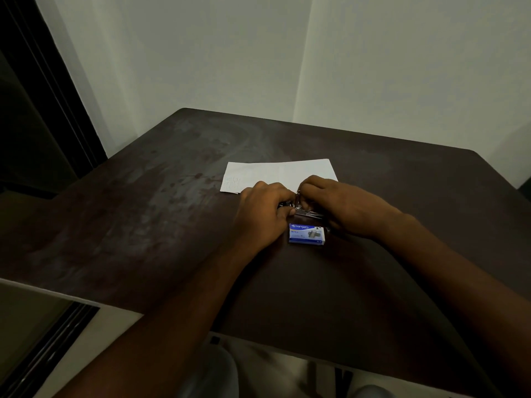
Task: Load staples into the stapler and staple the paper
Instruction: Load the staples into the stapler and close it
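Hidden: most of the stapler (305, 210) lies under the two hands; only a sliver of dark, shiny metal shows in the gap between them; whether it is open or shut cannot be told
Hard to make out: the room is dim; the faint marks on the left end of the paper (275, 172) cannot be read; no loose staples can be seen
Cut off: both forearms run out of the lower edge of the view; the near edge of the paper is covered by the knuckles
Left grip: the left hand (264, 209) is curled, fingers bent down onto the left part of the stapler (the thumb tip rests at the metal); it is closed on it
Right grip: the right hand (342, 205) is curled likewise, fingertips pinched at the upper metal part just beside the left hand; how tight the pinch is cannot be told
Stapler's place: between the two grips, on the bench (143, 225)
Staple box (306, 234): blue and white; lies flat just nearer the person than both grips, below the gap between them; close to the right hand, though contact cannot be told
Paper's place: just beyond both grips, flat on the bench
Count: two hands; one stapler; one staple box; one sheet visible
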